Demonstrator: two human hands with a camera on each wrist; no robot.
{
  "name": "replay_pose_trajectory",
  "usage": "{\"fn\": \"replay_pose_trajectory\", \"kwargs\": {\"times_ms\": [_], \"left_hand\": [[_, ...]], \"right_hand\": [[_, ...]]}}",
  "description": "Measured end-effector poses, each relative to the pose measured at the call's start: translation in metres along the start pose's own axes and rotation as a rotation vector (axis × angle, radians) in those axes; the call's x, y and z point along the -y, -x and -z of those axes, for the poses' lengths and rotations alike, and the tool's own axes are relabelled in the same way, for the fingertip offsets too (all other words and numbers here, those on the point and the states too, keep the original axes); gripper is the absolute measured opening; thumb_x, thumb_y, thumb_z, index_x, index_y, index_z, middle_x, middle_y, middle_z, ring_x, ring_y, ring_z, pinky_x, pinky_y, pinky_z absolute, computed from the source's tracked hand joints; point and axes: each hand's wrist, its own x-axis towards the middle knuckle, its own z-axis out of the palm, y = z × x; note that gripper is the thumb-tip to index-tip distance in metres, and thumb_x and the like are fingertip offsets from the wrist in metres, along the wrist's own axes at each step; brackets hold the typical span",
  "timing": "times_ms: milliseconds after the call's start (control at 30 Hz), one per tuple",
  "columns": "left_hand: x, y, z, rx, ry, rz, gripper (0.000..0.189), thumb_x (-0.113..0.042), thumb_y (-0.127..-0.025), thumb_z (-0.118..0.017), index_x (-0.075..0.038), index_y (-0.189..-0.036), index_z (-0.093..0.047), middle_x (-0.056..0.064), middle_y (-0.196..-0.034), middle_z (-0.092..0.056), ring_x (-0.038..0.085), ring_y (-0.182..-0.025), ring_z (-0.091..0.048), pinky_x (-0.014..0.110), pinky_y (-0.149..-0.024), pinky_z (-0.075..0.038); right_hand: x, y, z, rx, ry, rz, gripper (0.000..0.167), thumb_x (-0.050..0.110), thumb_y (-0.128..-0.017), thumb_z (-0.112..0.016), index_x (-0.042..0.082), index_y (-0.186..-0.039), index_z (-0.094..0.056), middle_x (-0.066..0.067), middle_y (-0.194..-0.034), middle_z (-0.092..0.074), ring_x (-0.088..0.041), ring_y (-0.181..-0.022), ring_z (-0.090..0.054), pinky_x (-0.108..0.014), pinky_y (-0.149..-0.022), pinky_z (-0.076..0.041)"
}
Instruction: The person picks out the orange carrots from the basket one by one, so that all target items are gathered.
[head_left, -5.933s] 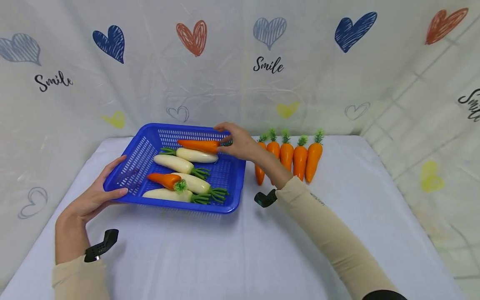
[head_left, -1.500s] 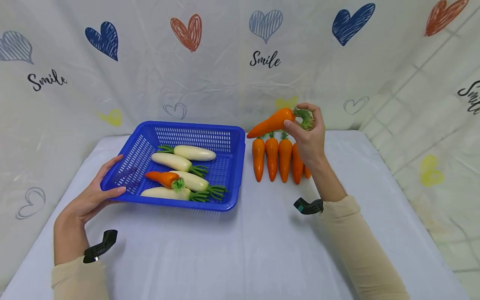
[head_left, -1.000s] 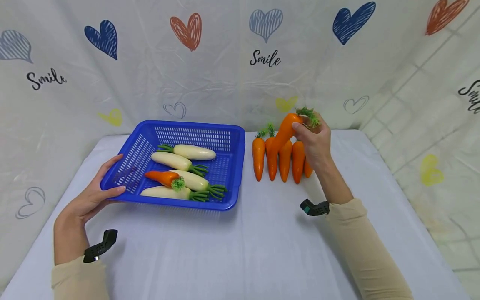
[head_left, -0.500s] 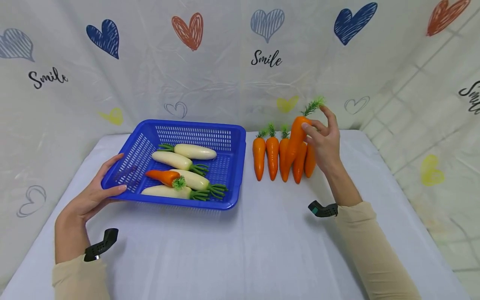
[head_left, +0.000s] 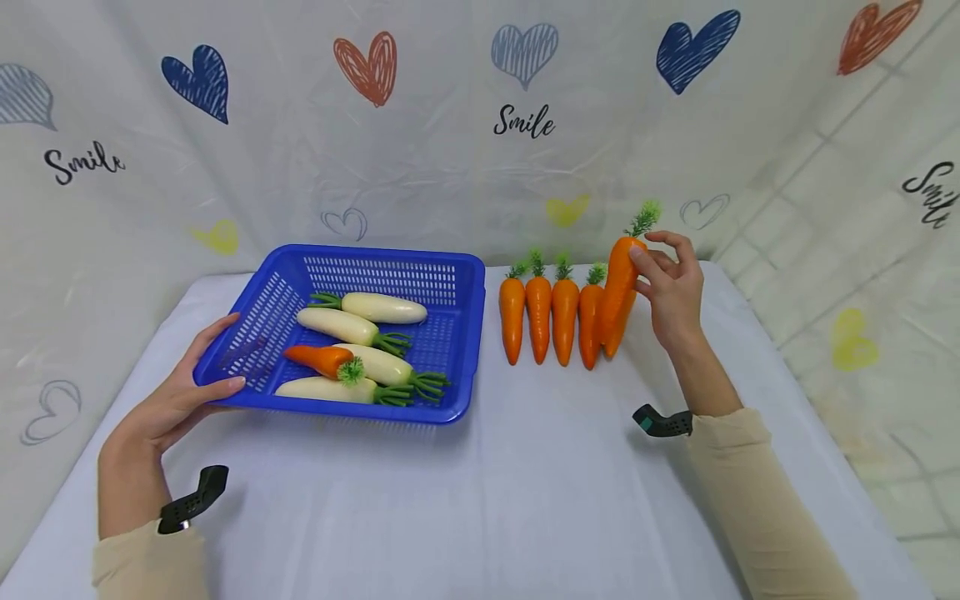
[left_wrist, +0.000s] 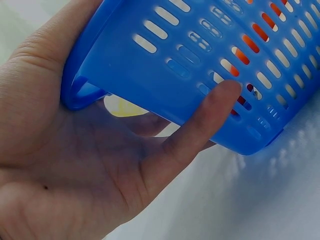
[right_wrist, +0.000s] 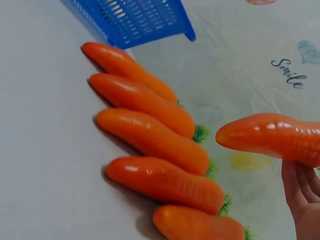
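Observation:
At the left end of a blue slotted plastic basket (head_left: pixel 337 408), my left hand (head_left: pixel 168 400) grips the rim, thumb on top and fingers beneath. In the left wrist view, fingers touch the basket wall (left_wrist: pixel 150 75) from outside. Inside lie several white radishes (head_left: pixel 382 307) with green stems and one orange carrot (head_left: pixel 318 358) across them. My right hand (head_left: pixel 675 296) pinches another carrot (head_left: pixel 621 275) near its leafy top, tip downward. It hangs over the right end of a row of carrots (head_left: pixel 565 321), partly hiding the last one. In the right wrist view the held carrot (right_wrist: pixel 270 135) is apart from the row.
The white-clothed table (head_left: pixel 487 500) stretches in front of the basket and the row. A pale curtain (head_left: pixel 435 150) with hearts and "Smile" lettering hangs right behind them. Each wrist carries a black camera mount (head_left: pixel 663 421).
My right hand has taken the carrot out of the basket's back right, carried it over the row and turned it from sideways to tip-down at the right end. My left hand stays on the basket.

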Motion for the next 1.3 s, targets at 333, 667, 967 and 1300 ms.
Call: {"fn": "replay_pose_trajectory", "kwargs": {"times_ms": [333,667,967,1300], "left_hand": [[0.000,0.000,-0.001,-0.001,-0.002,-0.004,0.090,-0.023,-0.104,-0.060,-0.065,-0.157,-0.001,0.021,-0.168,0.007,0.053,-0.144,-0.023,0.023,-0.085,-0.059],[0.000,0.001,-0.003,-0.010,0.005,-0.010,0.090,-0.022,-0.103,-0.061,-0.063,-0.158,-0.002,0.022,-0.168,0.006,0.051,-0.143,-0.026,0.023,-0.085,-0.059],[-0.001,0.002,-0.003,-0.007,0.005,-0.017,0.091,-0.021,-0.103,-0.061,-0.062,-0.159,-0.001,0.023,-0.168,0.007,0.052,-0.143,-0.025,0.024,-0.085,-0.059],[-0.001,0.001,-0.003,-0.005,0.007,-0.012,0.089,-0.023,-0.104,-0.060,-0.062,-0.159,-0.001,0.023,-0.168,0.005,0.052,-0.143,-0.027,0.024,-0.086,-0.060]], "right_hand": [[-0.001,-0.005,0.022,-0.065,0.044,-0.039,0.031,0.017,-0.093,-0.079,0.011,-0.120,-0.068,0.001,-0.100,-0.072,-0.013,-0.077,-0.071,-0.023,-0.066,-0.062],[-0.012,-0.006,0.044,-0.086,0.093,-0.125,0.037,0.018,-0.095,-0.077,0.007,-0.128,-0.067,0.003,-0.097,-0.073,-0.011,-0.074,-0.071,-0.023,-0.065,-0.063],[-0.006,0.002,0.048,-0.067,0.128,-0.183,0.032,0.012,-0.098,-0.072,0.007,-0.129,-0.070,0.002,-0.096,-0.073,-0.012,-0.074,-0.070,-0.024,-0.063,-0.063],[-0.028,-0.004,0.064,-0.029,0.495,-0.224,0.045,0.024,-0.101,-0.068,0.011,-0.144,-0.063,0.009,-0.111,-0.057,0.000,-0.075,-0.064,-0.013,-0.067,-0.058]]}}
